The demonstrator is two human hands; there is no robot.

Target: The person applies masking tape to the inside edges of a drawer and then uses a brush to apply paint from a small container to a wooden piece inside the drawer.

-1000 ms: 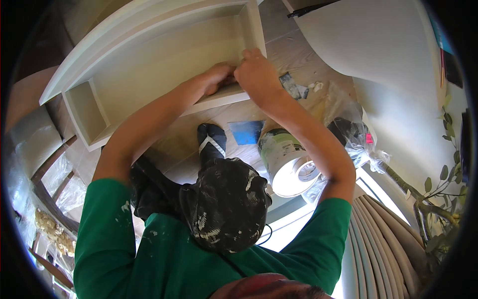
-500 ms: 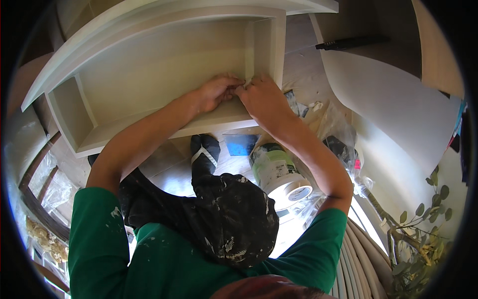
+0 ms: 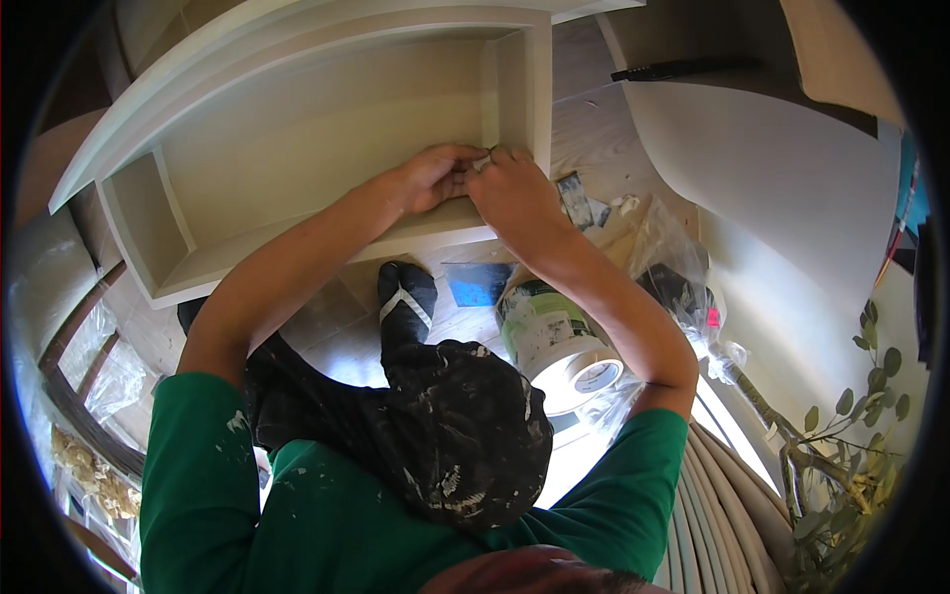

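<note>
A cream-painted open drawer (image 3: 327,129) spans the upper part of the view, its curved front on the far side. My left hand (image 3: 436,178) and my right hand (image 3: 515,186) meet above its near wall, close to the right inner corner. The fingers of both hands are closed and pinched together, almost touching. Whatever is between the fingertips is too small and covered to make out. My right wrist crosses over the drawer's near edge.
By my knee stands a paint bucket (image 3: 539,322) with a roll of tape (image 3: 598,374) on it. A blue sheet (image 3: 477,284), grey sanding pieces (image 3: 577,201) and a clear plastic bag (image 3: 661,243) lie on the floor. White curved furniture (image 3: 772,148) and a leafy plant (image 3: 871,396) are at right.
The view has shifted slightly, so the drawer sits a little further left. My hands stay together at the same corner, with small finger movements.
</note>
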